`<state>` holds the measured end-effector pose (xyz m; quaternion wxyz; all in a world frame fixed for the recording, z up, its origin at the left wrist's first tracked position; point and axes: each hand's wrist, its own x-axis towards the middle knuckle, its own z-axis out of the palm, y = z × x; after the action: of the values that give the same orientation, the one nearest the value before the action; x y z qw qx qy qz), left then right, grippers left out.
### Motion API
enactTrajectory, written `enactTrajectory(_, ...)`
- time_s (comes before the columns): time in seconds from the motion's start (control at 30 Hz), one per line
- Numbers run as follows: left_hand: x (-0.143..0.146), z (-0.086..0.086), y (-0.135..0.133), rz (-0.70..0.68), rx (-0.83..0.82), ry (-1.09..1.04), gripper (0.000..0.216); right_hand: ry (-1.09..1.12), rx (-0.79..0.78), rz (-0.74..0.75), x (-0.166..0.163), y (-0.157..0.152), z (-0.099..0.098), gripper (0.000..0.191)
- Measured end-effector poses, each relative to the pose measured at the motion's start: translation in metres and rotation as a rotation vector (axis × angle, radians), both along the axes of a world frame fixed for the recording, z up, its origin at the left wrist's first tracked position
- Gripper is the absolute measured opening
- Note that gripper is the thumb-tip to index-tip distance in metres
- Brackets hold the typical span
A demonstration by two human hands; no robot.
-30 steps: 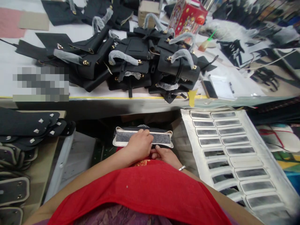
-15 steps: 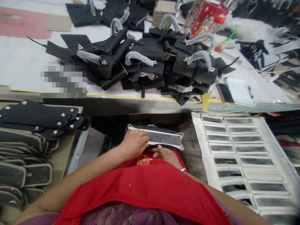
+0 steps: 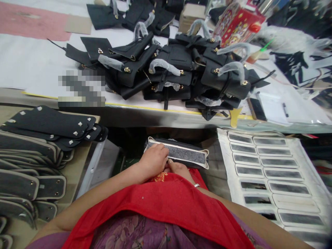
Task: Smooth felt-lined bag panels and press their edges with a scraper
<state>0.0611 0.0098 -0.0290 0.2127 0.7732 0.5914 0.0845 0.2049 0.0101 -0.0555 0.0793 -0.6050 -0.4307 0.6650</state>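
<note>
A cream-edged panel with a grey centre strip (image 3: 185,154) lies across my lap on top of a black piece. My left hand (image 3: 153,160) rests on the panel's left end, its fingers curled and pressing down on the grey strip. Close below the panel's near edge sits my right hand (image 3: 178,168), fingers closed against the edge, a bracelet on the wrist. Whether the right hand grips the panel or only touches it is hard to see.
A heap of black handbags (image 3: 178,72) with wrapped handles covers the table (image 3: 31,65) ahead. Stacked black studded panels (image 3: 38,138) lie at my left. A white sheet carrying rows of grey strips (image 3: 269,169) lies at my right. A phone (image 3: 256,109) sits near the table edge.
The view has swung left, so everything shifted right in frame. My left hand slid leftward along the grey strip toward the panel's left end; my right hand stayed by the near edge.
</note>
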Motion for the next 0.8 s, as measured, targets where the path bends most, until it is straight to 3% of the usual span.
enactTrajectory(0.23, -0.037, 0.001, -0.004, 0.018, 0.071, 0.010, 0.013, 0.012, -0.109, -0.006, -0.021, 0.005, 0.027, 0.041)
enactTrajectory(0.6, -0.048, -0.009, -0.011, 0.137, 0.067, -0.268, 0.011, 0.144, -0.234, -0.106, -0.038, 0.003, 0.010, 0.039)
enactTrajectory(0.7, -0.050, -0.009, -0.011, 0.116, 0.071, -0.297, 0.021, 0.146, -0.232, -0.072, -0.044, 0.002, 0.007, 0.043)
enactTrajectory(0.8, -0.047, -0.006, -0.014, 0.107, 0.077, -0.330, 0.031, 0.148, -0.114, 0.048, -0.049, 0.000, 0.008, 0.045)
